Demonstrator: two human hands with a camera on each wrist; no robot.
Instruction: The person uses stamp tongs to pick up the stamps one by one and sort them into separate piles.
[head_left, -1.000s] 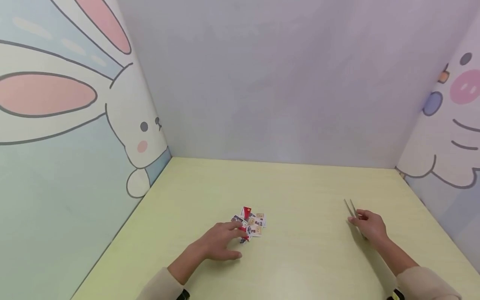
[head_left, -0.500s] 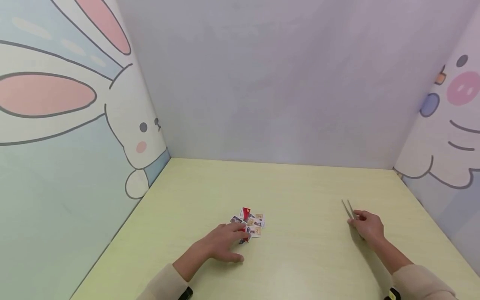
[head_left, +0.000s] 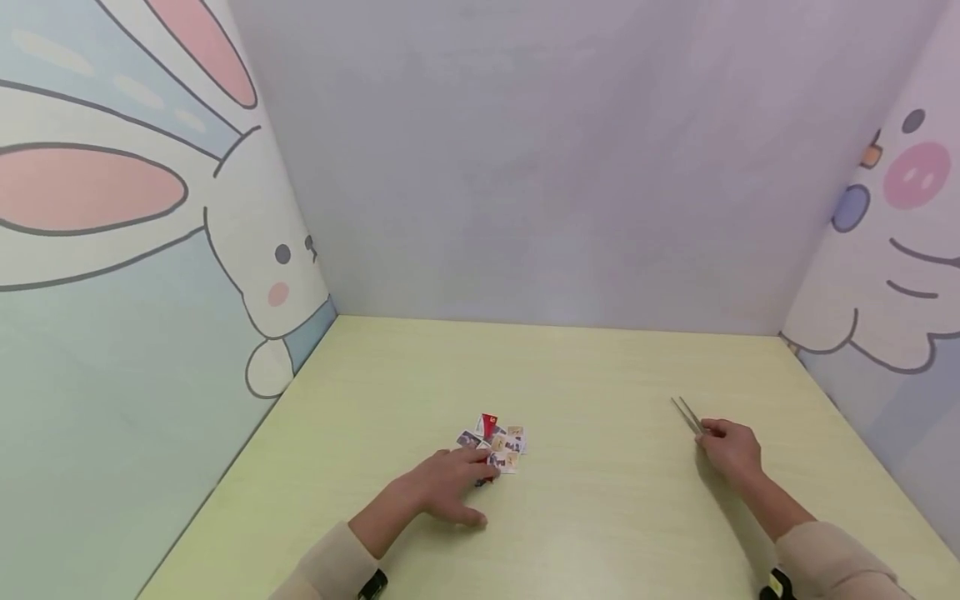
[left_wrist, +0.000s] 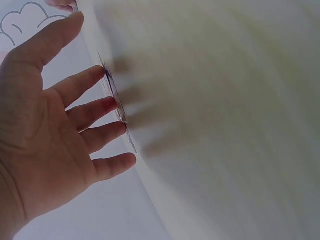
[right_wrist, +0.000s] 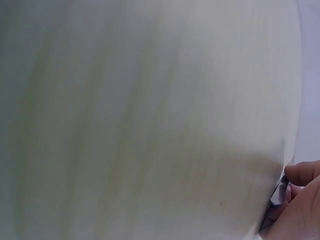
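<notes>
Left: your left hand [head_left: 450, 485], fingers extended, touching overlapping printed slips [head_left: 507, 445]; right: your right hand [head_left: 732, 450], pinching tweezers [right_wrist: 280, 195]; risk: dragging left fingertips could scatter the slips.

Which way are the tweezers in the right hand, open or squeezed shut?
Open: in the head view, the tweezers show two separate tips with a gap between them, beyond the right hand holding them.

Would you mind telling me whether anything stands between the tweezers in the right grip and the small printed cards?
Only tabletop lies between the tweezers in the right grip and the small printed cards; nothing visible blocks that path. The left grip partly covers them, from the opposite side.
</notes>
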